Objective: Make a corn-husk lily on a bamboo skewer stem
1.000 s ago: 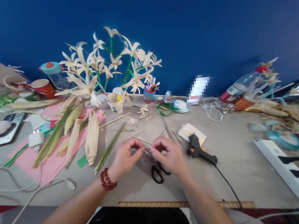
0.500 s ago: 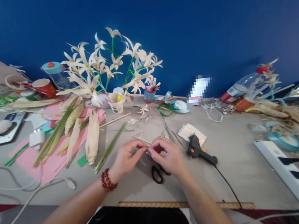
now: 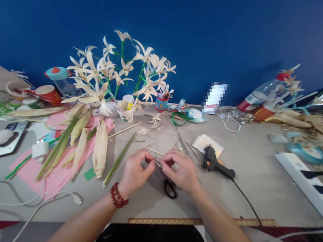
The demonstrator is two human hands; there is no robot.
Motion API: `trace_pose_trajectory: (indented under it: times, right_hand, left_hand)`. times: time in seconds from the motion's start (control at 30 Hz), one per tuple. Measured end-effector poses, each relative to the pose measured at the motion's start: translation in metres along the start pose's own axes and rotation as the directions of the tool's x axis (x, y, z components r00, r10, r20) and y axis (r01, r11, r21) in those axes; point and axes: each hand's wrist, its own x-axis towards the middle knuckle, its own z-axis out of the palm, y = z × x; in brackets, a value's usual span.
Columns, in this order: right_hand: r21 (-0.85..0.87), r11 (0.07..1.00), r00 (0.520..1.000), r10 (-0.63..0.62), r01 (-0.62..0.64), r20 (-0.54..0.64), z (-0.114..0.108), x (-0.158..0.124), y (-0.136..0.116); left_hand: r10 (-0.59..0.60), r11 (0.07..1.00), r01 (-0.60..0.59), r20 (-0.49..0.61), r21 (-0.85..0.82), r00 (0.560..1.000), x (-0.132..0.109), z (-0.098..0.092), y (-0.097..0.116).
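Observation:
My left hand (image 3: 136,171) and my right hand (image 3: 180,169) meet over the middle of the table, their fingertips nearly touching. Both are pinched closed around something small and thin between them, too small to make out. Beneath my right hand lies a pair of scissors; one black handle loop (image 3: 170,189) shows and the rest is hidden. Just beyond the fingers are thin wires (image 3: 185,144) and a light stick (image 3: 152,150). A black glue gun (image 3: 210,158) rests to the right, its nozzle end on white paper squares (image 3: 215,144).
Corn husks (image 3: 99,150) and pink paper (image 3: 29,172) lie left, beside a green husk strip (image 3: 119,161). Husk flowers (image 3: 125,66) stand in a paper cup (image 3: 126,111) at the back. A power strip (image 3: 300,184) and ribbon roll (image 3: 312,153) are at right, with the glue gun's cord (image 3: 244,195) nearer.
My fingertips have shifted slightly left, and a small gap now shows between the two pinches. My right hand covers more of the scissors. The things on the table stay put.

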Motion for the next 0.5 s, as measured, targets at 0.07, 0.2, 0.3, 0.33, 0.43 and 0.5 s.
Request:
trace_pose_trajectory:
  times: [0.07, 0.2, 0.3, 0.33, 0.43, 0.5]
  right_hand:
    - [0.006, 1.000, 1.000, -0.022, 0.022, -0.022, -0.0001, -0.0006, -0.0011]
    - [0.017, 0.999, 0.989, -0.045, 0.048, -0.144, -0.0015, -0.0018, -0.0012]
    - [0.022, 0.998, 0.986, -0.050, 0.054, -0.157, -0.0016, -0.0015, -0.0010]
    - [0.026, 0.998, 0.990, -0.054, 0.058, -0.133, -0.0011, -0.0012, -0.0010]
    - [0.032, 0.997, 0.996, -0.062, 0.065, -0.069, 0.0006, -0.0004, -0.0016]
    - [0.026, 0.998, 0.997, -0.057, 0.059, -0.053, 0.0016, -0.0001, -0.0021]
  left_hand:
    - [-0.001, 1.000, 0.001, -0.010, 0.010, 1.000, 0.0008, -0.0010, -0.0024]
    - [-0.038, 0.999, 0.042, -0.102, 0.034, 0.994, 0.0039, -0.0056, -0.0069]
    - [-0.014, 1.000, 0.012, -0.132, -0.018, 0.991, 0.0045, -0.0082, -0.0056]
    - [0.015, 0.999, -0.020, -0.106, -0.048, 0.994, 0.0041, -0.0084, -0.0042]
    - [0.103, 0.989, -0.102, 0.004, -0.106, 0.995, 0.0020, -0.0069, 0.0003]
    - [0.122, 0.988, -0.117, 0.044, -0.105, 0.992, 0.0010, -0.0051, 0.0025]
